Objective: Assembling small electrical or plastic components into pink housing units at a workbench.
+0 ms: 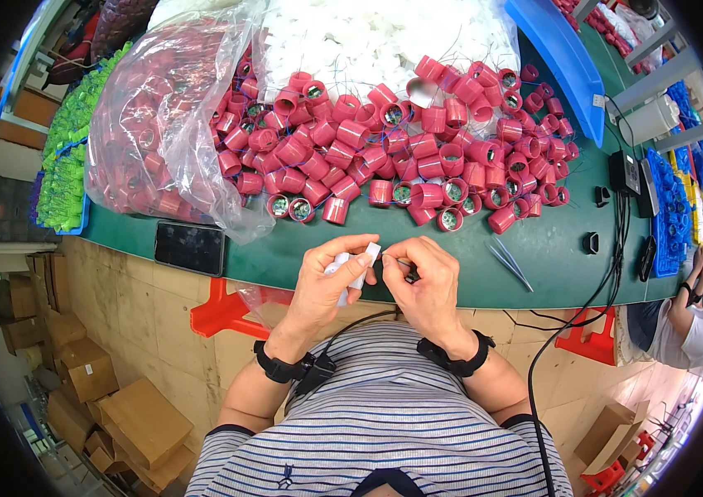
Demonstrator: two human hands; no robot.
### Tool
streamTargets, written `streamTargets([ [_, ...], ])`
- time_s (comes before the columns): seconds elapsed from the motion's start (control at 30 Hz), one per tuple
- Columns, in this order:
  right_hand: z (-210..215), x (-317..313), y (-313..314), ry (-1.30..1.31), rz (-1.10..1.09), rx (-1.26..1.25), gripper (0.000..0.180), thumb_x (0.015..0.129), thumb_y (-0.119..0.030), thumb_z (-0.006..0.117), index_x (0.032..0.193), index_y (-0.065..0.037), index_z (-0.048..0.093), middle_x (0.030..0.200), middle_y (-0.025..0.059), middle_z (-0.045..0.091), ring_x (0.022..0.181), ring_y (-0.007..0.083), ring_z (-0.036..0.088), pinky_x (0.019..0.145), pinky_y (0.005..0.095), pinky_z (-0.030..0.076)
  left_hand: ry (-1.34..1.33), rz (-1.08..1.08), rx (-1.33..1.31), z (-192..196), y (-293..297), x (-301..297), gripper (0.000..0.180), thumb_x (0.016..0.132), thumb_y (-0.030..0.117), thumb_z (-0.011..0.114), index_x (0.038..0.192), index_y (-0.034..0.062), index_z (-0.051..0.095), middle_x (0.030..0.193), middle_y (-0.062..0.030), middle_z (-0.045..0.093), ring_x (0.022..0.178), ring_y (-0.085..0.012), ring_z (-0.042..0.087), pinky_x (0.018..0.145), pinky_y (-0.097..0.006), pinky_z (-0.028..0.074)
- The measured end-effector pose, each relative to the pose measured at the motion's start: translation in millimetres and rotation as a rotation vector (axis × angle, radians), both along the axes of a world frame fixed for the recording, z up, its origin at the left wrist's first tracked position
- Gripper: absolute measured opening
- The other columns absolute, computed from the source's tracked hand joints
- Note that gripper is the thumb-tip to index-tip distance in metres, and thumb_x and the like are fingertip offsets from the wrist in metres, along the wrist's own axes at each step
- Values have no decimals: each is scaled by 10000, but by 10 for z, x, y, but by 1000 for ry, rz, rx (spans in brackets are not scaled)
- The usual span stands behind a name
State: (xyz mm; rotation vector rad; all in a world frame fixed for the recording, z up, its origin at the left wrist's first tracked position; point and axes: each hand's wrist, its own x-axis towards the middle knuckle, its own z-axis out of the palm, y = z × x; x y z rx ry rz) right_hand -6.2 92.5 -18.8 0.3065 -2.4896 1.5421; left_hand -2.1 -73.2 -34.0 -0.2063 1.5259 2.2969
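Observation:
Close to the table's front edge, my left hand (318,282) is closed around several small white plastic pieces (372,250), one of them standing out between thumb and forefinger. My right hand (428,277) pinches just beside that piece; a small dark thing shows at its fingers, too small to name. Beyond both hands lies a heap of short red cylinders (339,154), with green circuit boards and thin wires showing in several. Behind them spreads a pile of white pieces (368,37). Metal tweezers (510,265) lie on the table to the right of my right hand.
A clear plastic bag of red cylinders (161,124) and a black phone (190,247) are at left. Black cables (616,240) cross the right side of the green table (451,282). Red stools (223,311) stand below its edge. Another person (687,323) sits at far right.

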Motion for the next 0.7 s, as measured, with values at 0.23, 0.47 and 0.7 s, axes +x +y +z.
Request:
streamTargets([
  [0.23, -1, 11, -9, -56, -6, -37, 71, 776, 9, 688, 782, -11, 620, 689, 103, 619, 625, 260, 604, 527, 375, 477, 39, -11, -34, -40, -21, 26, 295, 958, 134, 620, 1223, 5, 637, 802, -78, 669, 571, -65, 546, 452, -189, 404],
  [0.47, -18, 2, -18, -45, -13, -44, 63, 782, -4, 681, 781, -11, 619, 685, 112, 615, 627, 277, 609, 532, 376, 476, -112, -36, 183, -26, -36, 6, 295, 1005, 166, 534, 1214, -30, 603, 897, -75, 646, 696, -114, 605, 434, -188, 400],
  [0.7, -1, 7, -19, -61, -10, -60, 62, 779, -7, 676, 775, -13, 614, 680, 112, 609, 624, 282, 605, 541, 385, 478, -131, -35, 199, -46, -50, 9, 281, 1012, 180, 531, 1181, -28, 616, 895, -84, 647, 680, -103, 601, 431, -181, 393],
])
